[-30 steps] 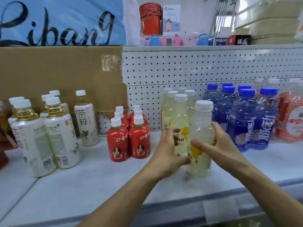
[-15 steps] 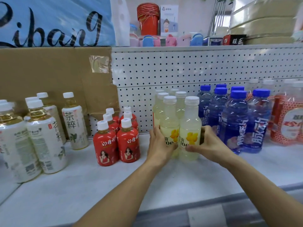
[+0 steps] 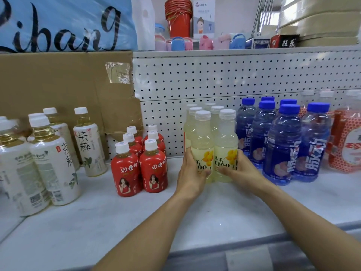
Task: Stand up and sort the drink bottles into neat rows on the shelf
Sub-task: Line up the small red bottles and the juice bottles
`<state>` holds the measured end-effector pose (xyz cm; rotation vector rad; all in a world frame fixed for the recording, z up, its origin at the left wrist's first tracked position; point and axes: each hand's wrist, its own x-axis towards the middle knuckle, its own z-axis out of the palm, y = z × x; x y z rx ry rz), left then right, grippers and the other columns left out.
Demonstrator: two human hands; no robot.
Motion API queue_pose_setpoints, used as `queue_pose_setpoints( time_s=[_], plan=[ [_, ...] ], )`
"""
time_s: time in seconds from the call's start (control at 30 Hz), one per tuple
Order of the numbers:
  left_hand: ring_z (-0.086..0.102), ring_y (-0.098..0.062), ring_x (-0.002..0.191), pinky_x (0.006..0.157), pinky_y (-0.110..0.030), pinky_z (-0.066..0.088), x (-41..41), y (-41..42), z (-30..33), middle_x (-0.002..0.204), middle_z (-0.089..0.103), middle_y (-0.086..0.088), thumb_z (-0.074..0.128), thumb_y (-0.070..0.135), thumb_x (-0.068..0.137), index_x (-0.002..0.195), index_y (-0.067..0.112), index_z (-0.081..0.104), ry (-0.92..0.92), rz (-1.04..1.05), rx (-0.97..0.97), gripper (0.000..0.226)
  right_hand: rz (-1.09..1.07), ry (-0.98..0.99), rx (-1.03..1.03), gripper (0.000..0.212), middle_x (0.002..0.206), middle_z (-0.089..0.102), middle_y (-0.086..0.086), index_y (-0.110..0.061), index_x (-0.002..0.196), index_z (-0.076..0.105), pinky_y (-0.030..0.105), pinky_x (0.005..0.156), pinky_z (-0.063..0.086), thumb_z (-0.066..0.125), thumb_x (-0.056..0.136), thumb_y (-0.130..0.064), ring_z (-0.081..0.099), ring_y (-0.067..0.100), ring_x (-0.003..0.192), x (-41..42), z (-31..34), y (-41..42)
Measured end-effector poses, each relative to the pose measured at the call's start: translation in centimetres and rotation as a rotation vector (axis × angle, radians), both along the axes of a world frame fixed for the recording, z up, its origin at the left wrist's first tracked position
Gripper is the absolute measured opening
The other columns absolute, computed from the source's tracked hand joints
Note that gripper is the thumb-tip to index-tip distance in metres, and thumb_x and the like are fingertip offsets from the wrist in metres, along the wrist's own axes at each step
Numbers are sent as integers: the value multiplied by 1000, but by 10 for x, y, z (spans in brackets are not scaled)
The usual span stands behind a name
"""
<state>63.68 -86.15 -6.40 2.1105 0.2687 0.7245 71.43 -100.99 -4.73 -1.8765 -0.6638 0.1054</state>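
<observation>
- The left hand (image 3: 192, 176) grips the front-left lemon bottle (image 3: 202, 145); the right hand (image 3: 239, 171) grips its neighbour (image 3: 226, 143).
- Both stand upright, touching (front pair of a two-file column), mid-shelf (image 3: 136, 222), directly ahead of both hands.

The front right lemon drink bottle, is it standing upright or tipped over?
Upright. The front right lemon drink bottle stands on the shelf, cap on top, with the right hand gripping its base.

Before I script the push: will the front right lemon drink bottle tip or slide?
The front right lemon drink bottle is tall and narrow, so a high push may tip it. It looks full, probably heavy enough to slide steadily on the smooth shelf when pushed low.
</observation>
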Motion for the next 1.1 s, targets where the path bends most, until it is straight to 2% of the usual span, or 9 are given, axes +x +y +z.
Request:
queue_pose_setpoints(
  time_s=[0.27,0.43,0.53,0.63,0.7,0.77,0.97,1.03,1.1],
  plan=[
    [49,-16,126,105,-33,41,-2,1,2,143,47,5,72,15,84,146,24,29,5,-8,-2,76,12,96,-75,63,119,62,2,-15,133,38,37,93,53,75,82,-8,61,17,110,11,3,0],
    [48,-15,129,110,-40,40,-9,0,9,142,47,4,74,17,83,146,24,32,4,-31,-23,76,-7,145,-111,74,124,57,3,-19,141,25,39,96,50,70,85,-3,57,21,115,3,6,5],
    [49,-13,127,110,-40,41,-24,-1,20,142,47,7,75,24,80,146,30,28,60,-111,-17,81,-134,15,-11,83,132,46,5,-23,144,21,42,101,47,72,81,-2,48,24,124,-19,7,13],
    [48,-1,122,104,-24,39,-63,1,38,140,48,16,72,31,84,147,33,28,90,-226,-1,77,-238,-162,29,83,140,36,4,-21,146,24,44,112,35,73,80,-8,37,22,131,-54,12,21],
    [42,2,128,107,-23,37,-99,7,46,144,45,17,70,32,89,151,30,27,54,-241,21,75,-250,-270,-8,82,148,29,5,-16,151,21,40,116,26,70,85,-12,29,21,138,-81,15,27],
    [41,4,130,110,-26,36,-137,22,49,144,45,19,69,34,90,149,33,30,-10,-218,81,71,-203,-386,34,74,145,33,1,-16,149,28,42,116,29,69,86,-13,32,19,137,-108,16,40],
    [44,21,114,89,0,37,-226,106,45,123,47,41,68,32,90,127,53,40,-202,23,232,51,149,-412,73,51,130,47,-10,-28,133,47,40,105,44,66,88,-13,47,10,124,-179,26,120],
    [41,17,120,96,-7,40,-248,140,42,123,40,46,69,29,90,126,53,40,-271,148,254,52,240,-353,42,53,135,47,-11,-30,135,44,40,106,44,66,89,-17,49,10,124,-196,28,153],
    [40,1,129,107,-29,43,-265,177,39,131,40,29,70,23,89,133,38,42,-349,269,247,54,296,-285,23,57,140,43,-14,-32,139,39,35,108,42,67,90,-22,46,7,126,-209,31,185]
  ],
)
